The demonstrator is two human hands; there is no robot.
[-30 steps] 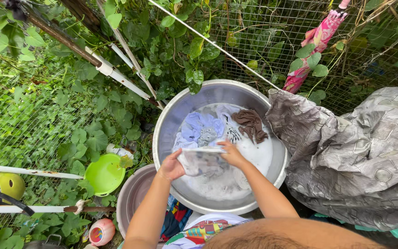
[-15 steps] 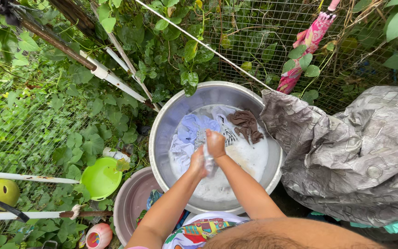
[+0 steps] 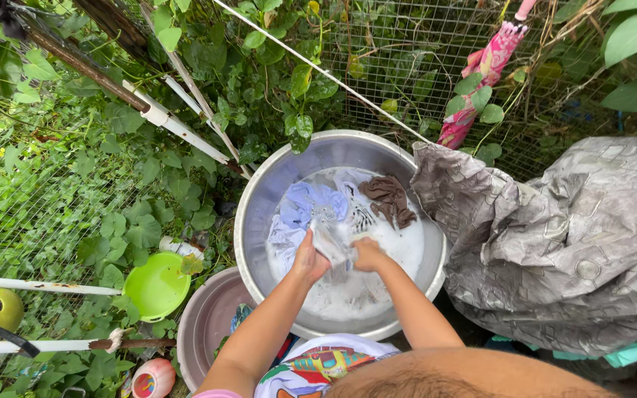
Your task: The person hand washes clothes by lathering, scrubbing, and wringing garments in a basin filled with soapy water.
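We see both hands down in the large round metal basin (image 3: pixel 259 214), which holds soapy white water and soaking laundry. The left hand (image 3: pixel 308 259) and the right hand (image 3: pixel 369 254) sit close together near the middle of the basin, with a wet pale grey-white piece of cloth (image 3: pixel 331 242) bunched between them. The fingers of both hands are curled shut around that cloth, the left gripping its near-left end and the right its right end, just above the suds.

Farther in the basin lie a light blue garment (image 3: pixel 305 204) on the left and a crumpled brown garment (image 3: pixel 386 197) on the right, both partly sunk in the water. A grey patterned sheet (image 3: pixel 554 243) drapes over the basin's right rim. To the near left, touching the big basin, sits a smaller dull metal bowl (image 3: pixel 204 320), and left of that a lime green plastic bowl (image 3: pixel 158 286) rests among leafy vines. A folded pink umbrella (image 3: pixel 481 70) hangs on the wire fence at the far right.
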